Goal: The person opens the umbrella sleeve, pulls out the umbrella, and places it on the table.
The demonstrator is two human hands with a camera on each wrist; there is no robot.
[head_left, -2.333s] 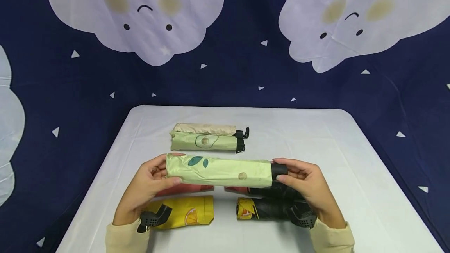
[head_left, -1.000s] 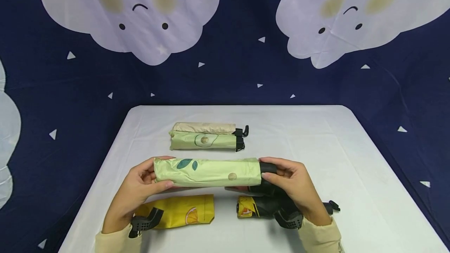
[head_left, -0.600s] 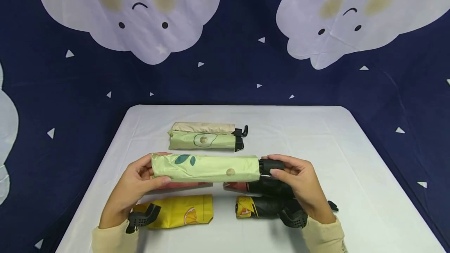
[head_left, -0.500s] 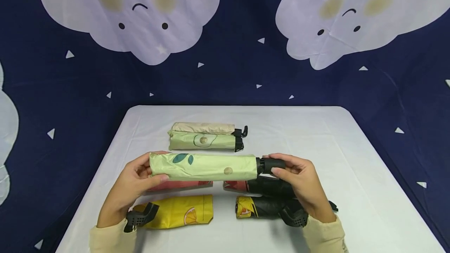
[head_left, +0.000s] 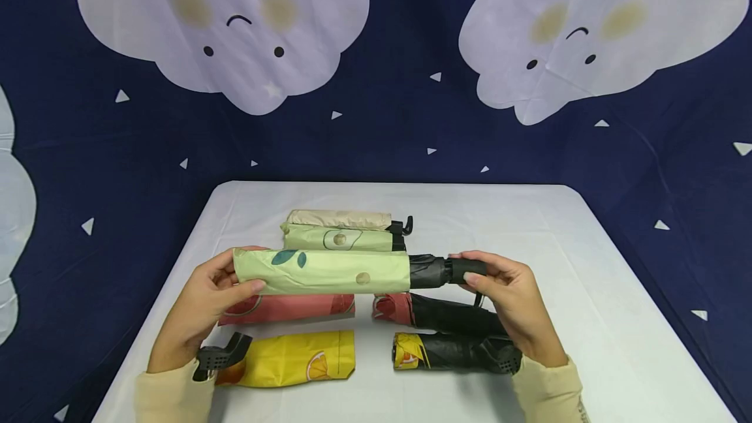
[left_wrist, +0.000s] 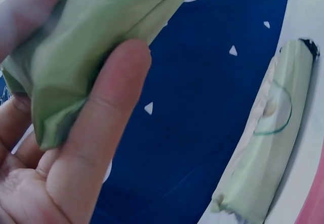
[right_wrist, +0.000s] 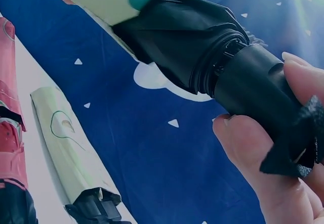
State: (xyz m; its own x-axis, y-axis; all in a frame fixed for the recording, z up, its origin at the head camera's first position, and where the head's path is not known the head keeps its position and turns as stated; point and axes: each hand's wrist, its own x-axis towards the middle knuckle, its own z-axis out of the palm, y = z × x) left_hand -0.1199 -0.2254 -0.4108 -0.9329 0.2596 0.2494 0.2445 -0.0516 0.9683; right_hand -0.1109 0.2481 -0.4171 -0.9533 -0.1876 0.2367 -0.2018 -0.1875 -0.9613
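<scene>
A pale green umbrella sleeve (head_left: 329,273) with leaf prints is held level above the white table. My left hand (head_left: 202,299) pinches its closed end between thumb and fingers; the left wrist view shows the thumb (left_wrist: 109,102) along the fabric. Out of the sleeve's right end sticks a black folding umbrella (head_left: 429,271), its folded canopy partly exposed. My right hand (head_left: 517,296) grips the umbrella's black handle (right_wrist: 258,84), and a dark wrist strap hangs by it. The rest of the umbrella is hidden inside the sleeve.
Behind lie a beige folded umbrella (head_left: 341,219) and a green avocado-print one (head_left: 311,239), side by side. In front are a red sleeve (head_left: 299,309), a black umbrella with red end (head_left: 452,314), a yellow orange-print sleeve (head_left: 288,359) and a black umbrella with yellow end (head_left: 449,351).
The hands have drawn apart, the left moving leftward with the sleeve. More of the black umbrella now shows between sleeve and handle; earlier only the handle stuck out.
</scene>
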